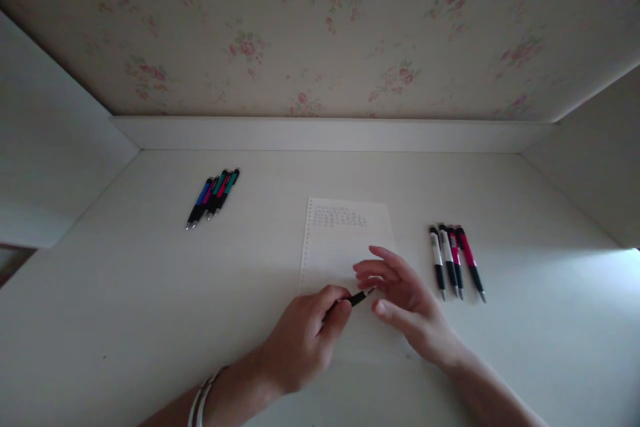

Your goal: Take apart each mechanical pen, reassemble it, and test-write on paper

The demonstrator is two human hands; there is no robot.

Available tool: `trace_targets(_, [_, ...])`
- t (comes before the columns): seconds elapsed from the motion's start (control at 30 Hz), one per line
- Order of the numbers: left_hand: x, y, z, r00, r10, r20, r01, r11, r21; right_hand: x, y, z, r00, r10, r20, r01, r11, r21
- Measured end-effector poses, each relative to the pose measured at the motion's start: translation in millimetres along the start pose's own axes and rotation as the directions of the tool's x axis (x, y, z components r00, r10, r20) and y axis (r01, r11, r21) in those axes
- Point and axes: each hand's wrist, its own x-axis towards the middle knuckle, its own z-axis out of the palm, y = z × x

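My left hand [305,337] is closed around a dark pen [359,297], whose tip points right toward my right hand. My right hand [403,297] hovers just beyond the pen's tip with its fingers spread, holding nothing. Both hands are over the lower part of a sheet of lined paper [345,237] with faint writing near its top. A bracelet circles my left wrist.
Several pens with blue, pink and teal barrels [214,197] lie together at the left of the white desk [150,293]. Another group of white and red pens [456,260] lies to the right of the paper. A flowered wall rises behind the desk.
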Motion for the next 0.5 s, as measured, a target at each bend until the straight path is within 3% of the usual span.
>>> trace_targets(0.1, [-0.6,0.2,-0.3,1.000,0.005,0.009,-0.005,1.000,-0.007,0.7,-1.5,1.0,0.997,0.066,-0.040,-0.065,0.998,0.013])
trace_targets(0.2, [-1.2,-0.5,-0.4,1.000,0.010,0.011,-0.010,1.000,-0.018,0.7,-2.1,2.7,0.999,0.032,-0.038,-0.031,0.999,0.003])
trace_targets(0.3, [-1.3,-1.8,0.0,1.000,0.016,0.016,-0.015,0.999,-0.033,0.8,-2.3,4.8,0.998,0.067,0.005,-0.067,0.995,0.072])
trace_targets(0.4, [-1.5,-3.2,1.3,0.999,0.021,0.037,-0.020,1.000,-0.014,2.2,-2.7,6.8,0.987,0.160,-0.011,-0.156,0.976,0.153])
trace_targets(0.5, [-1.7,-4.3,2.5,1.000,0.014,0.025,-0.013,1.000,-0.020,3.7,-4.3,8.9,0.984,0.176,-0.015,-0.168,0.958,0.231])
